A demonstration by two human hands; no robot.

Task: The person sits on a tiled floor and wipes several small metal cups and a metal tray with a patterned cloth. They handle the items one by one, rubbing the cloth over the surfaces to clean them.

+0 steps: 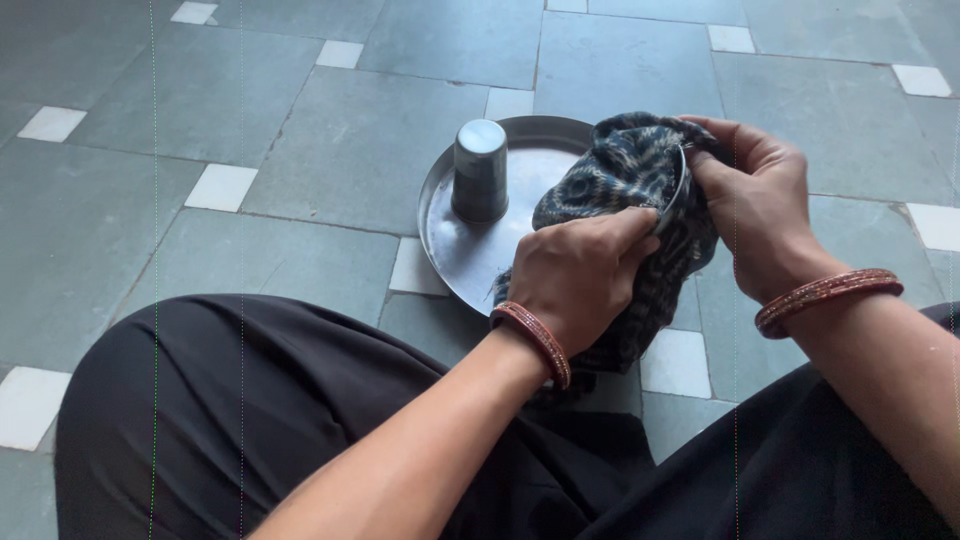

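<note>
My left hand [578,275] presses a dark blue patterned cloth [625,185] against a small steel bowl [681,185], of which only a thin rim shows. My right hand [752,200] grips the bowl and cloth from the right side. Both hands hover over the near right part of a round steel plate [450,235] lying on the floor. An upturned steel tumbler [480,170] stands on the plate's left side, apart from my hands. Each wrist wears a reddish bangle.
The floor [300,130] is grey stone tile with small white inset squares. My legs in black cloth [250,400] fill the lower part of the view, close to the plate's near edge.
</note>
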